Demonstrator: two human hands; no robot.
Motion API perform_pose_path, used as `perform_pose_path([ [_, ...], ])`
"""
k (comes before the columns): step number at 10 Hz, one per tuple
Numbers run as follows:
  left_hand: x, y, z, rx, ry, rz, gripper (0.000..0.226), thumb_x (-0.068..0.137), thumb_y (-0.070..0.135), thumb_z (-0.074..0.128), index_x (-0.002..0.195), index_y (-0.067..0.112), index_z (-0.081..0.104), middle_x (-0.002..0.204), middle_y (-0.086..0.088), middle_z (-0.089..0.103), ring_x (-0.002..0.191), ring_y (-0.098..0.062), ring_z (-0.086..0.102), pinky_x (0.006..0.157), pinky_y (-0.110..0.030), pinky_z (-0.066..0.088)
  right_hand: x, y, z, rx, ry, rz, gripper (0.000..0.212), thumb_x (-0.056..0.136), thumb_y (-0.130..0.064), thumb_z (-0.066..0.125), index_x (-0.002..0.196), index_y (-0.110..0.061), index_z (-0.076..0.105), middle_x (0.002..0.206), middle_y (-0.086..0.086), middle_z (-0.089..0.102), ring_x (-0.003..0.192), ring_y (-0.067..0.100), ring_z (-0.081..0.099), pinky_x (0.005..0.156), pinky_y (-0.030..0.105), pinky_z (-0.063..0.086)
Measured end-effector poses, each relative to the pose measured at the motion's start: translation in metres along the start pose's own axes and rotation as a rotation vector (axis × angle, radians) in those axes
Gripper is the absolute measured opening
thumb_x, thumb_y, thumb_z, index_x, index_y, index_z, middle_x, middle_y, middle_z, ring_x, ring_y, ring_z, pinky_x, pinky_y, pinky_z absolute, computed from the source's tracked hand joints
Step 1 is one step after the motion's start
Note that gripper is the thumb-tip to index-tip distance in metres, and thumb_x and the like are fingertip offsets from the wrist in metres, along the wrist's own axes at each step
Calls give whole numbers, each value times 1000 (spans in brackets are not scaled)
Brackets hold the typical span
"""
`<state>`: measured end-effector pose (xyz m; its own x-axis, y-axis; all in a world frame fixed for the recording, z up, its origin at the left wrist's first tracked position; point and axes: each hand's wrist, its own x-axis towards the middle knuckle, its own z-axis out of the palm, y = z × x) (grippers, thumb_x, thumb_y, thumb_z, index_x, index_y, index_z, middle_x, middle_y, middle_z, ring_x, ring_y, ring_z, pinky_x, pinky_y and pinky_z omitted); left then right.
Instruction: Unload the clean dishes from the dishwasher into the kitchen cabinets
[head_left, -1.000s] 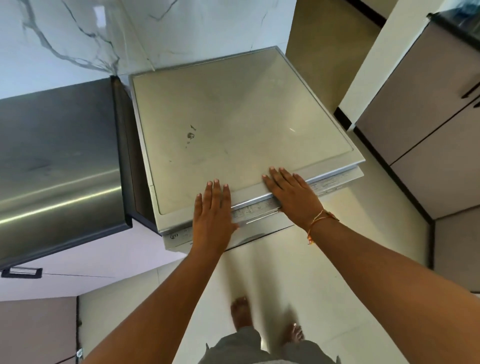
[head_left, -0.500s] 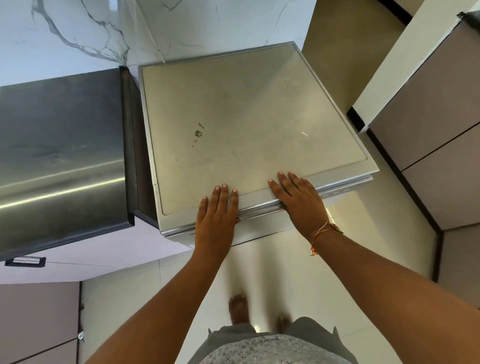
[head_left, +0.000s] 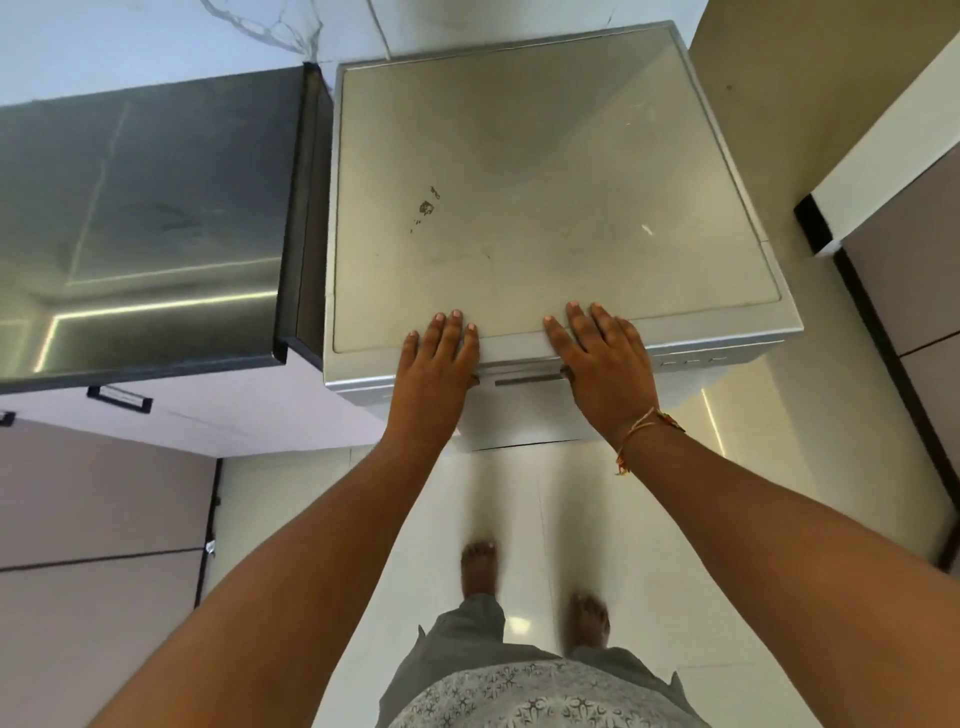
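Head view: the silver-grey, box-shaped dishwasher (head_left: 545, 182) stood on the floor, its door shut, just beside a dark brushed-steel countertop (head_left: 156, 208) on its left. Its flat matte top was dull and scuffed, with a small dark smudge (head_left: 426, 208) near the middle. There were faint marks on the front control strip, too small to read; no brand was legible. A narrow dark slot (head_left: 527, 382) ran along the door's upper edge between the hands. The left hand (head_left: 434, 369) lay flat on the top's front edge with fingers straight and together, thumb dropped over the lip, gripping nothing. The right hand (head_left: 608, 364) rested the same way to its right, fingers spread a little, with a red-and-yellow thread bracelet (head_left: 641, 431) at the wrist. Mauve flat-fronted cabinet doors (head_left: 78, 519) sat under the counter, one with a black bar handle (head_left: 119, 399). The white floor tiles (head_left: 779, 467) were glossy, and the white wall (head_left: 156, 41) behind was grey-veined marble.
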<state>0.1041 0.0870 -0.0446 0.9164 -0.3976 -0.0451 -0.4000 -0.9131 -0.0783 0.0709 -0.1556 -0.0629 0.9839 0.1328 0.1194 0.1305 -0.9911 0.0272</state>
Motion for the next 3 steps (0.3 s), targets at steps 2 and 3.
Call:
perform_pose_path([
  [2,-17,39,-32,-55,-89,-125,84,92,56,51,153,9,17,162,-13,13,150,-29,11,119,-49,17,-7,0,-35,113,-166,-42,72,88,-53,55,150,-21,36,155,14,35,142,33,33,113,50,31],
  [3,-55,71,-39,-57,-11,-105,87,93,61,43,154,9,12,163,-14,6,151,-30,3,121,-49,12,-51,10,-45,119,-60,-50,72,84,-54,56,145,-18,44,152,17,40,140,34,37,111,51,33],
])
